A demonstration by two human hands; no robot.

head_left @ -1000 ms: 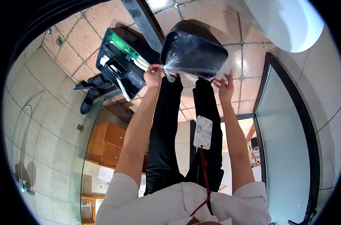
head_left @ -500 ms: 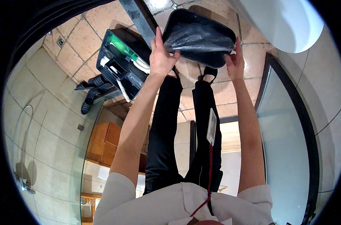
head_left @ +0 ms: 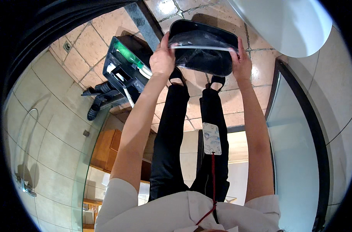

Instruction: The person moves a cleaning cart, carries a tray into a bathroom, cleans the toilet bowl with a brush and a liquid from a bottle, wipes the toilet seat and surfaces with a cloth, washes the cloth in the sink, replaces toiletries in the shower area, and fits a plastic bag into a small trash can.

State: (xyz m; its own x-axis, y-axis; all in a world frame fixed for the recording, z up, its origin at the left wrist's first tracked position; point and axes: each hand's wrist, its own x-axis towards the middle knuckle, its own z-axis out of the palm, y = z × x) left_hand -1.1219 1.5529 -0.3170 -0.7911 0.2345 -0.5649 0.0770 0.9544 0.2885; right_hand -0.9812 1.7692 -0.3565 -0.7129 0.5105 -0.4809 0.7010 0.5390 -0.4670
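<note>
A black bin (head_left: 218,69) with a rounded rectangular mouth is in front of me, above the tiled floor by my feet. A thin clear plastic bag (head_left: 201,41) lies across its mouth, one edge pulled into a straight pale line between my hands. My left hand (head_left: 162,60) is closed on the bag at the bin's left side. On the opposite side my right hand (head_left: 241,63) grips the bag's other end, fingers pointing up along the rim. Both thumbs point inward. Bag folds partly hide the bin's inside.
To the left stands a black divided caddy (head_left: 121,73) holding a green bottle (head_left: 123,54). Dark slippers (head_left: 96,100) lie beyond it by a low stone sill. A white rounded fixture (head_left: 288,27) juts in at upper right. A glass door (head_left: 292,150) is on the right.
The bin has moved slightly down and looks more level. The bag, loosely crumpled before, is now stretched straight between my hands. My left hand shifted a little left and down, the hanging badge turned.
</note>
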